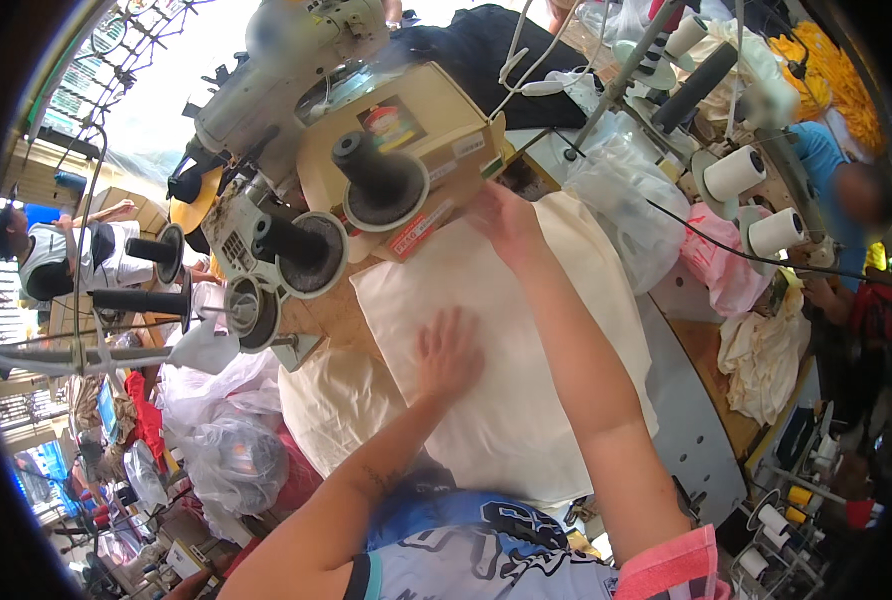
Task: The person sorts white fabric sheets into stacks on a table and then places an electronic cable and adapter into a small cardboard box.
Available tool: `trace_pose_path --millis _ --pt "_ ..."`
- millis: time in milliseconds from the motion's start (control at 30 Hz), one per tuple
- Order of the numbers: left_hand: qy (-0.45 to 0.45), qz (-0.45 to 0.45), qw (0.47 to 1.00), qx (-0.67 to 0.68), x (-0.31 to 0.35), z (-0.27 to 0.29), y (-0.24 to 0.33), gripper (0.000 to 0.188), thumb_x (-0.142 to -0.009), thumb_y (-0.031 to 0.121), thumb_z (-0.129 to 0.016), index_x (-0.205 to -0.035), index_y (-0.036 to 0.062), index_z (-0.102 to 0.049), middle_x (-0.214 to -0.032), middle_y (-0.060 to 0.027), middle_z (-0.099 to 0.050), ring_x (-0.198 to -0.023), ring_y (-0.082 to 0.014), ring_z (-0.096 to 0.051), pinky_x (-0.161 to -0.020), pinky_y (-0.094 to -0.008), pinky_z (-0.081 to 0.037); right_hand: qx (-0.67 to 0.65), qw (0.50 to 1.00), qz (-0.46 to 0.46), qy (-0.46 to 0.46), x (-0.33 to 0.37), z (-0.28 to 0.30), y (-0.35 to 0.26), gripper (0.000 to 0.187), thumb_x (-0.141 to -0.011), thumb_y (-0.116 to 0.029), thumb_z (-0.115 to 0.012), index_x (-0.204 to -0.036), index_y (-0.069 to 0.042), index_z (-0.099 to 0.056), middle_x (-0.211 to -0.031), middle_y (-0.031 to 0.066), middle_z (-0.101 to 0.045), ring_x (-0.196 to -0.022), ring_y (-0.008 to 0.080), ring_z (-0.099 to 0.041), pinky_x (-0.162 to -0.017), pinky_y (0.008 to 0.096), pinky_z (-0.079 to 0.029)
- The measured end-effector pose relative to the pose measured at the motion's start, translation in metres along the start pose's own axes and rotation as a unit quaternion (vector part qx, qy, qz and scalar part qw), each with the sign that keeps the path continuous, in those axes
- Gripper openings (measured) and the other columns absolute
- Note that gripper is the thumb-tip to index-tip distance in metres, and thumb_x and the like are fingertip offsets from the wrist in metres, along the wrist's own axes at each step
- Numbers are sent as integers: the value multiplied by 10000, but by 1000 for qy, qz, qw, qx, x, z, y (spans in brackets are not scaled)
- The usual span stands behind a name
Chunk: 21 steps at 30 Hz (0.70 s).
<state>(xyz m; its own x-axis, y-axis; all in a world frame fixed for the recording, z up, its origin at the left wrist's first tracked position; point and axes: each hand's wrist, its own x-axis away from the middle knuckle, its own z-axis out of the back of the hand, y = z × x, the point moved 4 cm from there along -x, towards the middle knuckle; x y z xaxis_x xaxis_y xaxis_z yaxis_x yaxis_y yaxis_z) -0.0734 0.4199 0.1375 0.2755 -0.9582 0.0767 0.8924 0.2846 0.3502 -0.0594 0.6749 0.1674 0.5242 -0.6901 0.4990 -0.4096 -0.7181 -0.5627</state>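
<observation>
A large cream cloth (526,390) lies spread before me, reaching from my lap to the cardboard box. My left hand (451,355) rests flat on its middle, fingers apart and slightly blurred. Farther off, my right hand (506,222) is at the cloth's far edge, close to the box's right corner. Its fingertips are blurred and partly hidden, so whether they pinch the cloth does not show. Under the left side of this cloth is another cream piece (341,405).
The cardboard box (446,115) stands beyond the cloth, beside black thread cones (301,245) on a stand. Behind is a sewing machine (276,95). Clear plastic bags (621,195), white thread cones (736,173) and a pink bag (721,260) sit right. Other people are at both sides.
</observation>
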Motion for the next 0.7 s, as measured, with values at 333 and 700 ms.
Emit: trace_pose_path --millis 333,700 --pt "10 -7 1000 4 -1 -8 -4 591 -843 368 -595 -1411 247 -483 -1514 -81 -361 -1420 -318 -284 -1132 -562 -194 24 998 54 17 -30 -36 -24 241 -925 -116 -626 -1138 -29 -552 -986 61 -592 -892 185 -600 -747 335 -522" --pt "24 -14 1000 3 -3 -5 -6 556 -820 368 -605 -1360 248 -542 -1475 -102 -412 -1398 -341 -314 -1125 -563 -188 22 987 159 21 -64 -80 -87 187 -928 -106 -617 -1094 -83 -534 -972 37 -622 -831 168 -604 -755 364 -512"
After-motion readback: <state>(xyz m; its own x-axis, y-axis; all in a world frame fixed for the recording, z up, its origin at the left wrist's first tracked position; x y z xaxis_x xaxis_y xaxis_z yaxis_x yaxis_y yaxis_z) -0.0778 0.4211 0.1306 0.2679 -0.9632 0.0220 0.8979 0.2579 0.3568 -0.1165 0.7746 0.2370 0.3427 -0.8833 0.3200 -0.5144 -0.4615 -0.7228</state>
